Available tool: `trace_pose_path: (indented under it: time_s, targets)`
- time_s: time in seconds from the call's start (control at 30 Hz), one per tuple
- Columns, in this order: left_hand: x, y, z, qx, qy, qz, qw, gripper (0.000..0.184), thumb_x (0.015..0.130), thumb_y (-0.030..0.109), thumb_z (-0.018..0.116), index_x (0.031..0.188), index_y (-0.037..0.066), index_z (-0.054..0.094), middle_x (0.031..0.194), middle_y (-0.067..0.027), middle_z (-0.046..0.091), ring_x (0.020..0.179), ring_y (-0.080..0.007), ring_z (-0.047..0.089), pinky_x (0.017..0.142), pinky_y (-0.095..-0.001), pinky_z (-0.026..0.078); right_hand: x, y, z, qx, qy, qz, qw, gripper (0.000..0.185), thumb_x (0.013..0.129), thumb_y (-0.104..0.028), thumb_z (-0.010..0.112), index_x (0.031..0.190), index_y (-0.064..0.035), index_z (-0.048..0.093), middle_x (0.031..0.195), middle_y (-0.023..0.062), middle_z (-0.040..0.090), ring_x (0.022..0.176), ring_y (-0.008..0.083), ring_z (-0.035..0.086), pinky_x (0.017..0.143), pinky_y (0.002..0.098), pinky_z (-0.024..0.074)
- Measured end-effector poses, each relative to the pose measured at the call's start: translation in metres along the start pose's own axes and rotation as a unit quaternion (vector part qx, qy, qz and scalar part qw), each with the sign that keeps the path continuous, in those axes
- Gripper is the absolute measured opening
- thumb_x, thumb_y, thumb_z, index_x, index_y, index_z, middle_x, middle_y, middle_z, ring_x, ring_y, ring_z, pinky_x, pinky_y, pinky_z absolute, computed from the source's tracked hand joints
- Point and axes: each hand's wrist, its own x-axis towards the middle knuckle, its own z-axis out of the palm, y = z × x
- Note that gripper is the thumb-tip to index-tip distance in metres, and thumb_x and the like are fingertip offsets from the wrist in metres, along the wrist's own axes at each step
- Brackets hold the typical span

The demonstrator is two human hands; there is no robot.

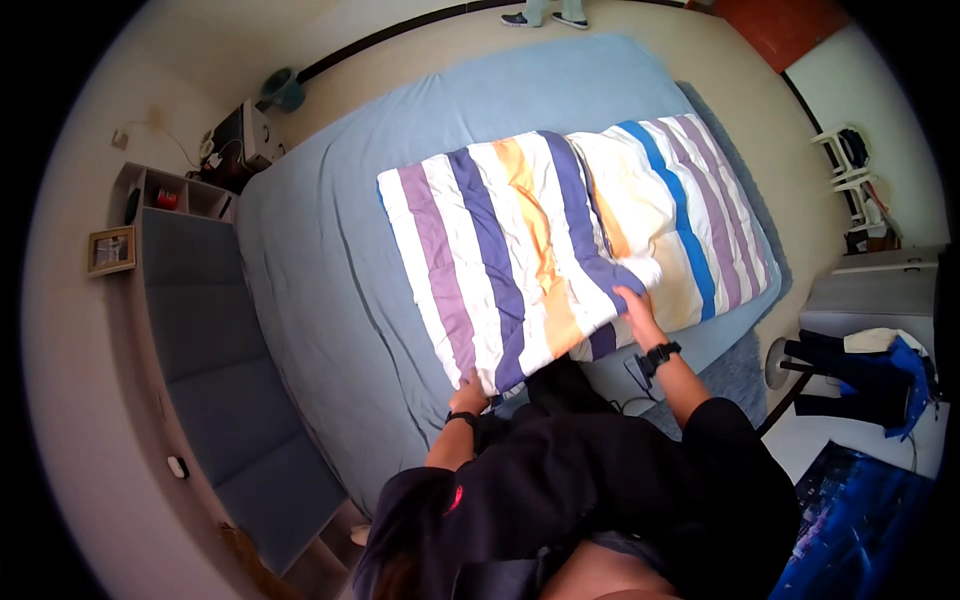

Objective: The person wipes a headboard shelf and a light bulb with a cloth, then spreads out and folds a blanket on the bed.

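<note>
A striped duvet [480, 230] in white, purple, navy, orange and blue lies on a bed with a light blue sheet [310, 250]. Its left part is folded over, and a folded edge runs near the middle. At the near left corner of the duvet, my left hand [468, 395] is closed on the fabric. My right hand [637, 308] grips the folded edge farther right, with the thumb on top of the cloth. Some of the fingers of both hands are hidden by the duvet.
A grey padded headboard [215, 340] stands at the left, with a picture frame [111, 251] beside it. A bin [283, 90] sits in the far left corner. Another person's shoes [545, 19] show beyond the bed. Clothes [870, 370] hang at the right.
</note>
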Motion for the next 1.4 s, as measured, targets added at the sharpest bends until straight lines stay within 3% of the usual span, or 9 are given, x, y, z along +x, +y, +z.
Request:
trace_pose_path:
  time_s: [0.13, 0.23, 0.5, 0.6, 0.73, 0.83, 1.13, 1.33, 1.4]
  targets:
    - [0.011, 0.005, -0.009, -0.027, 0.001, 0.041, 0.999, 0.078, 0.071, 0.038, 0.063, 0.135, 0.018, 0.023, 0.118, -0.0143, 0.052, 0.093, -0.0328, 0.059, 0.077, -0.0424, 0.047, -0.003, -0.089, 0.066, -0.003, -0.101, -0.213, 0.972, 0.028, 0.071, -0.010, 0.065, 0.096, 0.0018, 0.059, 0.091, 0.0063, 0.062, 0.083, 0.0144, 0.058, 0.075, 0.0254, 0.0446]
    - [0.004, 0.020, -0.036, -0.068, 0.197, 0.170, 0.963, 0.079, 0.066, 0.029, 0.065, 0.134, 0.014, 0.026, 0.131, -0.0121, 0.042, 0.092, -0.0356, 0.058, 0.075, -0.0426, 0.048, -0.033, -0.157, 0.084, -0.002, -0.085, -0.281, 0.956, 0.024, 0.069, -0.008, 0.065, 0.091, 0.0014, 0.061, 0.087, 0.0048, 0.062, 0.081, 0.0143, 0.057, 0.074, 0.0248, 0.0433]
    - [-0.032, 0.050, -0.034, -0.015, 0.117, 0.311, 0.943, 0.075, 0.070, 0.016, 0.060, 0.136, 0.018, 0.024, 0.140, -0.0140, 0.025, 0.091, -0.0389, 0.057, 0.075, -0.0451, 0.047, -0.060, -0.101, -0.049, 0.122, 0.187, -0.353, 0.908, 0.030, 0.066, -0.005, 0.062, 0.094, 0.0044, 0.057, 0.089, 0.0082, 0.059, 0.080, 0.0184, 0.055, 0.074, 0.0274, 0.0421]
    - [-0.023, 0.034, -0.029, 0.043, 0.077, 0.340, 0.936, 0.065, 0.073, 0.012, 0.054, 0.133, 0.017, 0.029, 0.138, -0.0163, 0.028, 0.098, -0.0395, 0.054, 0.081, -0.0447, 0.045, -0.034, 0.037, -0.124, 0.024, 0.275, -0.275, 0.921, 0.031, 0.073, -0.017, 0.064, 0.096, 0.0007, 0.056, 0.088, 0.0074, 0.059, 0.076, 0.0207, 0.055, 0.071, 0.0315, 0.0423]
    - [0.021, -0.015, 0.016, 0.029, -0.008, 0.344, 0.938, 0.064, 0.070, 0.019, 0.059, 0.129, 0.008, 0.038, 0.133, -0.0195, 0.035, 0.117, -0.0357, 0.041, 0.094, -0.0400, 0.037, -0.074, 0.190, -0.210, -0.035, 0.197, 0.247, 0.948, 0.031, 0.077, -0.019, 0.060, 0.101, -0.0020, 0.053, 0.084, 0.0076, 0.058, 0.069, 0.0228, 0.055, 0.062, 0.0372, 0.0439]
    - [0.021, -0.044, 0.026, -0.019, -0.182, 0.338, 0.923, 0.062, 0.068, 0.027, 0.061, 0.125, 0.008, 0.045, 0.124, -0.0168, 0.049, 0.116, -0.0310, 0.044, 0.093, -0.0359, 0.038, -0.125, 0.233, -0.199, -0.077, 0.093, 0.375, 0.919, 0.030, 0.078, -0.021, 0.058, 0.102, -0.0044, 0.053, 0.085, 0.0063, 0.058, 0.069, 0.0228, 0.056, 0.062, 0.0374, 0.0453]
    - [0.024, -0.126, 0.021, 0.053, -0.269, 0.267, 0.924, 0.050, 0.069, 0.028, 0.056, 0.112, 0.003, 0.054, 0.107, -0.0205, 0.057, 0.101, -0.0344, 0.054, 0.086, -0.0389, 0.043, -0.198, 0.209, -0.066, -0.144, 0.031, 0.161, 0.976, 0.032, 0.082, -0.030, 0.056, 0.107, -0.0103, 0.052, 0.089, 0.0034, 0.058, 0.073, 0.0156, 0.059, 0.065, 0.0304, 0.0477]
    - [0.071, -0.177, 0.028, -0.052, -0.065, 0.232, 0.969, 0.044, 0.073, 0.021, 0.050, 0.113, 0.003, 0.052, 0.081, -0.0174, 0.063, 0.074, -0.0276, 0.062, 0.069, -0.0365, 0.048, -0.169, 0.192, -0.014, -0.104, -0.015, 0.125, 0.987, 0.053, 0.079, -0.041, 0.059, 0.116, -0.0051, 0.045, 0.102, 0.0079, 0.055, 0.089, 0.0171, 0.056, 0.070, 0.0300, 0.0477]
    - [0.077, -0.194, 0.034, -0.141, -0.023, 0.206, 0.968, 0.042, 0.075, 0.017, 0.051, 0.114, 0.001, 0.050, 0.075, -0.0147, 0.062, 0.068, -0.0235, 0.061, 0.062, -0.0346, 0.047, -0.131, 0.187, -0.002, -0.060, -0.076, 0.238, 0.966, 0.074, 0.074, -0.052, 0.062, 0.123, -0.0021, 0.038, 0.114, 0.0116, 0.049, 0.099, 0.0202, 0.053, 0.083, 0.0324, 0.0455]
